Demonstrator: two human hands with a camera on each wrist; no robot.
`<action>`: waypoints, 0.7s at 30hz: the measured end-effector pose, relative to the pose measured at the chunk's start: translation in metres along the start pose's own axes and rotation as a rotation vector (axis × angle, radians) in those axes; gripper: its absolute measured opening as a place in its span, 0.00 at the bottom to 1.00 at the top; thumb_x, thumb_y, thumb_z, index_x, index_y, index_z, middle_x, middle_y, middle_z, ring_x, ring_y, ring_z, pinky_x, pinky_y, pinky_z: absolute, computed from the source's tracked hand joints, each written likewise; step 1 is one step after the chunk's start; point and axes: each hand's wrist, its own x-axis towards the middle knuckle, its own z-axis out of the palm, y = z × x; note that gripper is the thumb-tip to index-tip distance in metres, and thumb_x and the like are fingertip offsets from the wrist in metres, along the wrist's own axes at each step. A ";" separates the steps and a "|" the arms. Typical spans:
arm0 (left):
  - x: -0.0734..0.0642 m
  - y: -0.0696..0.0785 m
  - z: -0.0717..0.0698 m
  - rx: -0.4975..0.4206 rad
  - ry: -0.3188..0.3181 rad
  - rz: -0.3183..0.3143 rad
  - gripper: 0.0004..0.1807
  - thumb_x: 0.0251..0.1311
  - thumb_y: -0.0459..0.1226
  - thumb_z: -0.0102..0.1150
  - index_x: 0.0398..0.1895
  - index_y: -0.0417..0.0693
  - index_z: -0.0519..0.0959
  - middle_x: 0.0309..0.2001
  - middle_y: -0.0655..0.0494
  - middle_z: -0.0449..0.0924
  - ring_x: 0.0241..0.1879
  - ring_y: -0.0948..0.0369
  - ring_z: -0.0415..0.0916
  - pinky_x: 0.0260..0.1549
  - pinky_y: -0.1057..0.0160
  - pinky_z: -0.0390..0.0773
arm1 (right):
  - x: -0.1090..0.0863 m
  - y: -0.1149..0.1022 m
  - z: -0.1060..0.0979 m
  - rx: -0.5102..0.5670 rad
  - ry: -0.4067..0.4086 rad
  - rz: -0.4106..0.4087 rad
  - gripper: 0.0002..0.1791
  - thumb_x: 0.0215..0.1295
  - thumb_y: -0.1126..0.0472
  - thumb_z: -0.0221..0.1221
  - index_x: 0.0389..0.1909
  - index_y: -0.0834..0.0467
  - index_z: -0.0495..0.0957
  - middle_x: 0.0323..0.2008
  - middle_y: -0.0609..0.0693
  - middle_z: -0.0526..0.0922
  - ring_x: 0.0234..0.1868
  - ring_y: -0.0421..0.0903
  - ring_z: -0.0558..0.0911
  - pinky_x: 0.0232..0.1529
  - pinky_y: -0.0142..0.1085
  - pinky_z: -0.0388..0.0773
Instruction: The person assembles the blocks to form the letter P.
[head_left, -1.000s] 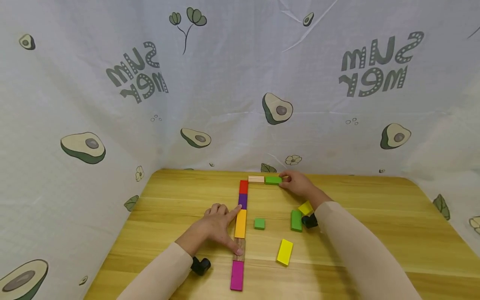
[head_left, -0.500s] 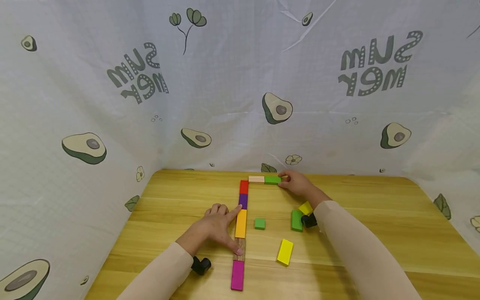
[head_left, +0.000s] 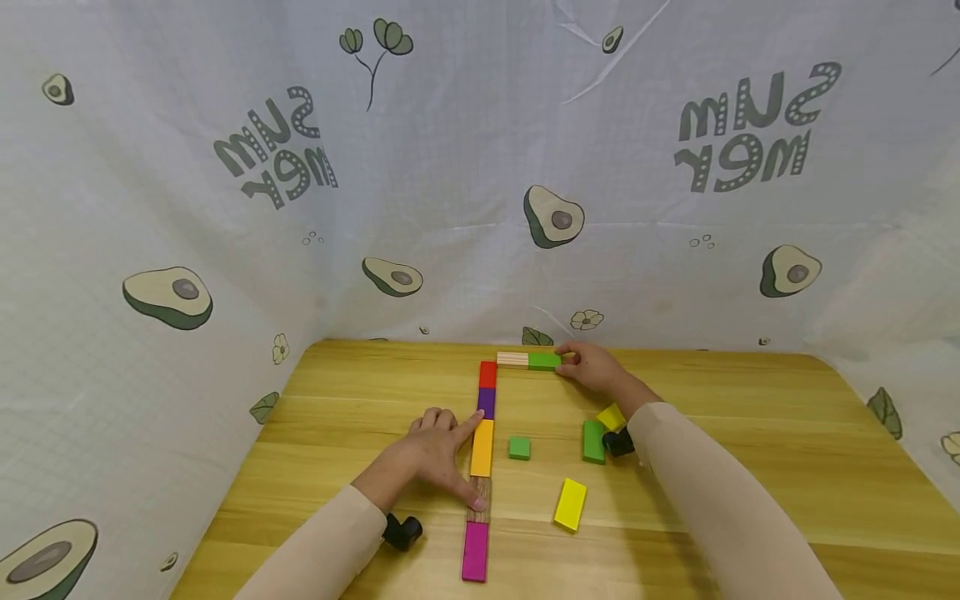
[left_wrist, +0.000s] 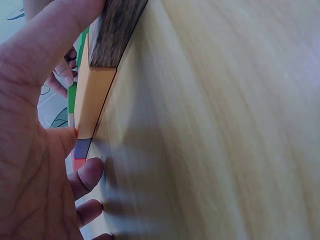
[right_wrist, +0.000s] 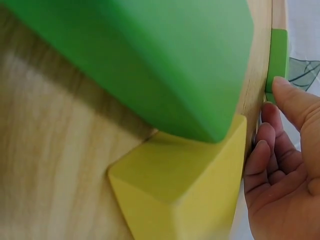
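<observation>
A straight row of wooden blocks runs away from me: magenta (head_left: pixel 475 552), dark brown wood-grain (head_left: pixel 483 486), orange (head_left: pixel 482 450), purple (head_left: pixel 486 402) and red (head_left: pixel 487 374). My left hand (head_left: pixel 435 450) lies beside it with fingers spread, the thumb on the brown block and the index fingertip by the purple one. At the far end, a pale striped block (head_left: pixel 512 359) and a green block (head_left: pixel 543 362) lie end to end, leading right from the red block. My right hand (head_left: pixel 596 367) pinches the green block's right end between thumb and index finger; the other fingers curl under.
Inside the corner lies a small green block (head_left: pixel 519 448). Farther right are a longer green block (head_left: pixel 592 442), a yellow block (head_left: pixel 611 415) touching it in the right wrist view, and another yellow block (head_left: pixel 570 505). A printed curtain (head_left: pixel 450 208) hangs behind the table.
The green block under my right hand has slid slightly left against the pale striped block. My left hand has stayed in place.
</observation>
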 end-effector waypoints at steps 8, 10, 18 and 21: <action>0.000 0.001 0.000 -0.011 0.000 0.003 0.75 0.28 0.76 0.73 0.83 0.70 0.47 0.62 0.51 0.66 0.68 0.49 0.57 0.69 0.44 0.63 | -0.008 0.003 -0.006 0.036 -0.006 0.002 0.31 0.73 0.51 0.62 0.72 0.59 0.69 0.48 0.62 0.80 0.43 0.53 0.77 0.47 0.46 0.76; 0.000 0.001 0.000 -0.015 -0.001 0.006 0.74 0.28 0.76 0.74 0.83 0.70 0.47 0.61 0.51 0.66 0.67 0.49 0.57 0.69 0.44 0.63 | -0.014 0.003 -0.009 0.036 -0.002 -0.001 0.31 0.73 0.51 0.62 0.71 0.59 0.69 0.48 0.62 0.80 0.43 0.53 0.77 0.47 0.45 0.77; 0.000 0.001 0.000 -0.040 0.000 0.010 0.74 0.29 0.75 0.74 0.83 0.70 0.47 0.61 0.51 0.66 0.68 0.48 0.56 0.68 0.43 0.63 | -0.061 0.011 -0.027 -0.007 0.056 0.065 0.31 0.73 0.47 0.60 0.66 0.65 0.72 0.56 0.68 0.79 0.52 0.61 0.79 0.50 0.53 0.79; 0.000 0.000 0.001 -0.051 0.002 0.014 0.75 0.29 0.75 0.75 0.83 0.70 0.47 0.61 0.51 0.66 0.68 0.48 0.56 0.67 0.43 0.64 | -0.087 0.017 -0.027 -0.050 0.092 0.138 0.36 0.71 0.41 0.59 0.62 0.68 0.72 0.54 0.70 0.79 0.50 0.62 0.80 0.48 0.54 0.79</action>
